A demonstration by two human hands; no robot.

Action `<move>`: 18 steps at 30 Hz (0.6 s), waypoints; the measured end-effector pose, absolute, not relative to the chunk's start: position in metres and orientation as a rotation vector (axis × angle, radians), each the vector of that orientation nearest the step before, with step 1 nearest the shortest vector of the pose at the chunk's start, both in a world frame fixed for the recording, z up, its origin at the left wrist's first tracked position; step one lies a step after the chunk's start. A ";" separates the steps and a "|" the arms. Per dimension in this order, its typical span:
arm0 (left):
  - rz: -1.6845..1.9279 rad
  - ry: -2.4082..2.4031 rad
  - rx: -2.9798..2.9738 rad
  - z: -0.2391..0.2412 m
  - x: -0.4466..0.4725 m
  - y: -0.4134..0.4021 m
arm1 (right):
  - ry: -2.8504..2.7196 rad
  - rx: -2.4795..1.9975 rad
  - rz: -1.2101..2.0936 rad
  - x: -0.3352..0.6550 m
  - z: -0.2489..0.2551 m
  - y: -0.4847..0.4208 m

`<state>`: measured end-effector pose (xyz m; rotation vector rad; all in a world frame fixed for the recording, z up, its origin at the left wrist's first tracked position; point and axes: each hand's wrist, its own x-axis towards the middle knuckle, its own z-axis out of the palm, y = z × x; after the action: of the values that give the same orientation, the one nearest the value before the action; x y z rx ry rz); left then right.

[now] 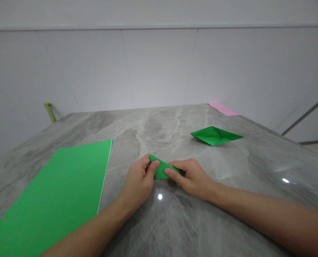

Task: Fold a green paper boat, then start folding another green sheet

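Note:
Between my two hands is a small folded piece of green paper [161, 170], roughly triangular. My left hand [142, 175] pinches its left end, thumb on the near face. On the right end, my right hand [189, 176] grips it with the thumb in front and the fingers behind. The fingertips behind the paper are hidden. Beyond my right hand lies a green folded paper boat shape [213, 136], pointed at both ends and untouched. A stack of green paper sheets [59, 189] rests left of my left hand, with my left forearm over its near corner.
The grey marbled tabletop [153, 128] runs back to a white panelled wall [159, 67]. A pink sheet of paper [223, 109] lies at the far right edge. Past the left edge, a light green post-like object [50, 112] shows against the wall.

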<state>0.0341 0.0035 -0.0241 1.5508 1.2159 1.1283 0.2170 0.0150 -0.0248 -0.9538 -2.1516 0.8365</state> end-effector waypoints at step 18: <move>1.326 1.581 1.773 -0.026 0.056 0.004 | -2.317 -0.818 0.890 0.211 -0.023 0.002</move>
<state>0.0565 0.0038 -0.0256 1.7732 1.5806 1.3256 0.2108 0.0024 -0.0231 -0.8176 -2.3166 0.8896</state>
